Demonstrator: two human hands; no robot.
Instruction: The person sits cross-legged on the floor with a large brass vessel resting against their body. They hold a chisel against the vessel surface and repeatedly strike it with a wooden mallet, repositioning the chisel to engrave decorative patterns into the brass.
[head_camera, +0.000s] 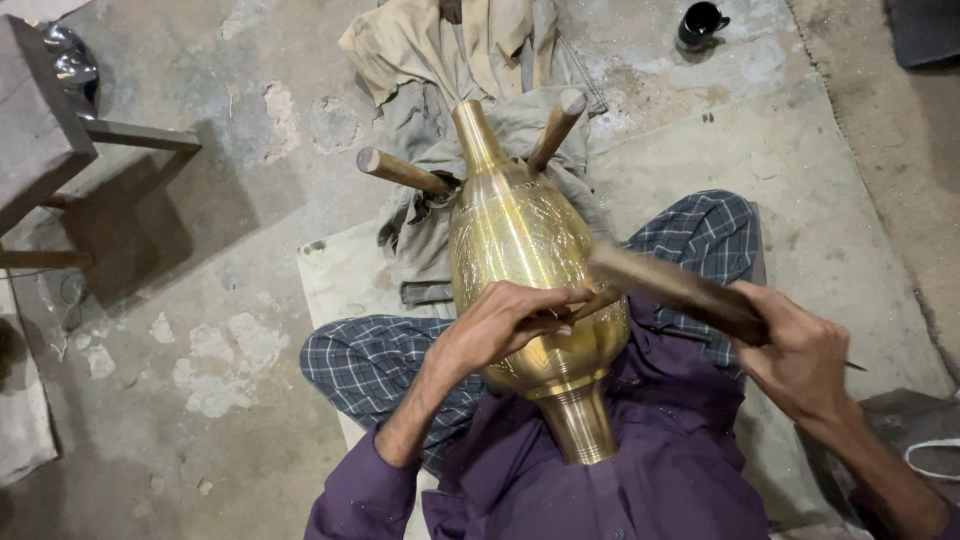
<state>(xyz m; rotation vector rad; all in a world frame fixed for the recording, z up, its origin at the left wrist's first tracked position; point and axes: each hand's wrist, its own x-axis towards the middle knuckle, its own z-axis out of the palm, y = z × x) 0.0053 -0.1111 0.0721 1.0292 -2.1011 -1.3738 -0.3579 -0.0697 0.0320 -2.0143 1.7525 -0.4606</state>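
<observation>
On cracked concrete floor (200, 300), pale mat (800, 200), left hand (500, 325) pinching chisel (590, 303) on brass vase (520, 250), right hand (800, 350) gripping hammer (670, 285)

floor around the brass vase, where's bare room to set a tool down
Bare concrete floor between the wooden bench and the mat; bare mat right of the knee. Crowded: cloth pile with pegs at the vase neck, and the lap, where both hands work.

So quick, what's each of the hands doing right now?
Left hand: closed on a small tool, resting on the brass vase.
Right hand: closed on a wooden hammer.
</observation>
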